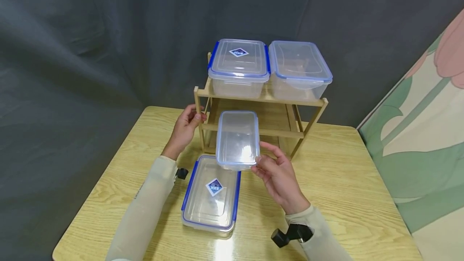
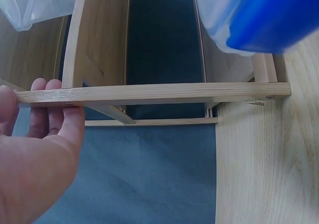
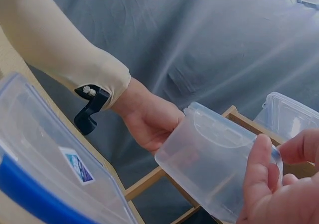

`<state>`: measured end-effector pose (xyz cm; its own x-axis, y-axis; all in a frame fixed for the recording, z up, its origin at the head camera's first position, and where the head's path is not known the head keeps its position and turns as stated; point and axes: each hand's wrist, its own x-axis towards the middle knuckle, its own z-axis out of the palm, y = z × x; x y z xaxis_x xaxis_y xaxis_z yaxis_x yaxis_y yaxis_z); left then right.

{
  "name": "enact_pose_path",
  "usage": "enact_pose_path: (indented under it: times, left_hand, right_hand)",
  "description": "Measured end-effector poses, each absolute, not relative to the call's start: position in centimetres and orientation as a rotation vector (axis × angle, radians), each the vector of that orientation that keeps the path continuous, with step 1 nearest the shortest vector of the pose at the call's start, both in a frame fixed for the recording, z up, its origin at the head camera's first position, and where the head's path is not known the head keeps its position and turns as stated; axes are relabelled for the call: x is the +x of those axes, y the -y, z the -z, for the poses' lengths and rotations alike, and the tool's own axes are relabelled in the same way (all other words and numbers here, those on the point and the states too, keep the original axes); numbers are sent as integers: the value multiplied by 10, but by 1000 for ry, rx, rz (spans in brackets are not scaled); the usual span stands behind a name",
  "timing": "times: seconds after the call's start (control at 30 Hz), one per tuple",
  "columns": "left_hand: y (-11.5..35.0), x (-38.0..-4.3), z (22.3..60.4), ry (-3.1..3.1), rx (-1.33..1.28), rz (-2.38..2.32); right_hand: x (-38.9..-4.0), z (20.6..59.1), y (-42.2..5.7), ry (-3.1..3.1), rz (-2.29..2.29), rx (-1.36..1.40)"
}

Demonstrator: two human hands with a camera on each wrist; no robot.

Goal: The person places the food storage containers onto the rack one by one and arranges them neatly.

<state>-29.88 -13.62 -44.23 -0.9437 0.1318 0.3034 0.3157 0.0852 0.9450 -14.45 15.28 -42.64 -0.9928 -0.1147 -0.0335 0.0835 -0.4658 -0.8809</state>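
My right hand [image 1: 277, 172] grips the near right corner of a small clear food container [image 1: 238, 138] with a light-blue rimmed lid. That container hangs in front of the middle shelf of a wooden rack [image 1: 250, 130], above the table. With curled fingers my left hand [image 1: 185, 128] holds the rack's front left post [image 2: 164, 92], thumb on one side and fingers on the other. Below, a flat clear container [image 1: 206, 208] with dark-blue side clips and a diamond label lies on the table. In the right wrist view the small container [image 3: 204, 164] partly hides my left fingers.
On the rack's top stand a blue-clipped container [image 1: 239, 67] and a larger clear container [image 1: 301, 69], side by side. A dark curtain [image 1: 127, 31] hangs behind the wooden table [image 1: 344, 196]. At the right is a flower-patterned cloth [image 1: 427, 132].
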Motion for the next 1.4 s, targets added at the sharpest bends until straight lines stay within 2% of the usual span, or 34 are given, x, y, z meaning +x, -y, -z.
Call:
enact_pose_path:
  times: [0.5, 1.4]
  left_hand:
    - [134, -298, 438, 2215, -463, 1990]
    - [137, -298, 442, 2238, -445, 1973]
  right_hand:
    - [-168, 419, -143, -1452, 2643, 104]
    - [-206, 408, -133, -1395, 2605, 180]
